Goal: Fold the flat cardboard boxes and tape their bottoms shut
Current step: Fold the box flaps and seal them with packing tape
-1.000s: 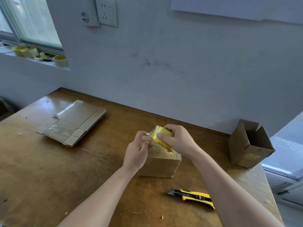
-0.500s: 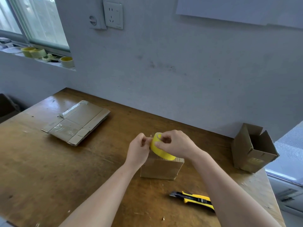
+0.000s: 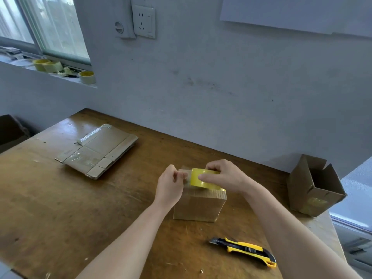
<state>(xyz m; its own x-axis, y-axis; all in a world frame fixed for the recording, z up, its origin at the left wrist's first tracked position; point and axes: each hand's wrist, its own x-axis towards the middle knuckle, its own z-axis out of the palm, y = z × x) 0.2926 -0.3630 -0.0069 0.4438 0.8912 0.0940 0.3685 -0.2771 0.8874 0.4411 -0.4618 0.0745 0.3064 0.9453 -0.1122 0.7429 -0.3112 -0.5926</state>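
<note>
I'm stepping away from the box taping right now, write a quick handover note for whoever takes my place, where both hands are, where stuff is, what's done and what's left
Right hand: gripping the yellow tape roll on top of the folded box at mid-table.
Left hand: pinching the tape's free end at the box's left top edge.
Box cutter: on the table near the front right, untouched.
Done: one finished box lies on its side at the right edge, open end up, with tape showing on it.
Left: run and cut the strip on this box, then fold and tape the flat boxes stacked at the back left. Spare rolls sit on the windowsill.
</note>
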